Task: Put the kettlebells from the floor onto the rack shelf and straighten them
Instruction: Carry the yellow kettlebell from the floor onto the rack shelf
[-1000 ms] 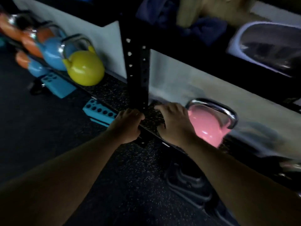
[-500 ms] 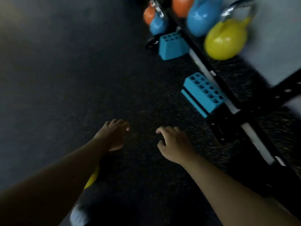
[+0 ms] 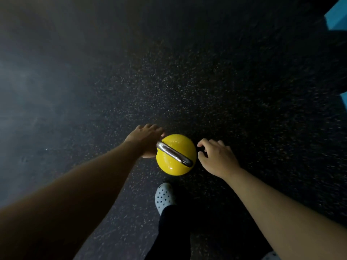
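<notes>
A yellow kettlebell (image 3: 175, 164) with a shiny steel handle stands upright on the dark speckled floor, seen from straight above. My left hand (image 3: 145, 140) is at its left side, fingers apart, touching or almost touching the ball near the handle's end. My right hand (image 3: 216, 158) hovers just to its right, fingers spread and slightly curled, a small gap from the ball. Neither hand holds the handle. The rack shelf is out of view.
My foot in a white perforated clog (image 3: 164, 197) and a dark trouser leg (image 3: 172, 233) stand just behind the kettlebell. Blue blocks (image 3: 337, 15) peek in at the top right edge. Dark rubber floor (image 3: 169, 72) stretches all around.
My view has swung from the rack and shelf down to the floor. Both hands left the shelf edge and dropped beside a yellow kettlebell that has come into view.
</notes>
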